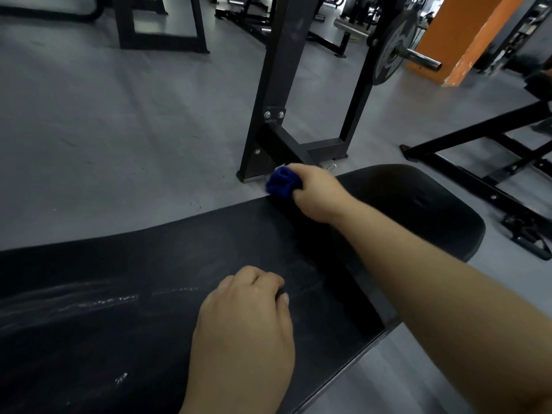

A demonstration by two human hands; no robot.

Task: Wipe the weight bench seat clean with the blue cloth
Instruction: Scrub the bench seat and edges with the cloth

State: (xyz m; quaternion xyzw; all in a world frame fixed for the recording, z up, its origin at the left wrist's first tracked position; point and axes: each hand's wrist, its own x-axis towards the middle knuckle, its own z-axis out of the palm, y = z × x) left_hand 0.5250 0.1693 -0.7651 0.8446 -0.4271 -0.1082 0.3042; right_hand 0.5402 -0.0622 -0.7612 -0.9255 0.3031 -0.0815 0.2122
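Nearest to us, our left hand point(245, 321) rests on the black padded weight bench seat point(149, 294), fingers curled under into a loose fist that holds nothing we can make out. Pale chalky streaks point(98, 300) cross the vinyl to the left of that hand. Our right forearm reaches across the pad from the lower right, and our right hand point(319, 195) is clenched around the blue cloth point(282, 182), which is bunched into a ball. The cloth sits at the far edge of the pad, right where a seam divides the long section from the rounded end section point(418, 210); part of the cloth pokes out beyond the edge, over the grey floor point(119, 130). Just behind the cloth stands the black steel upright of a rack point(277, 85), bolted at its foot. Farther right, a weight plate point(391, 52) hangs on a bar, with an orange pillar point(475, 37) behind it. Another black frame point(478, 162) lies on the floor to the right.
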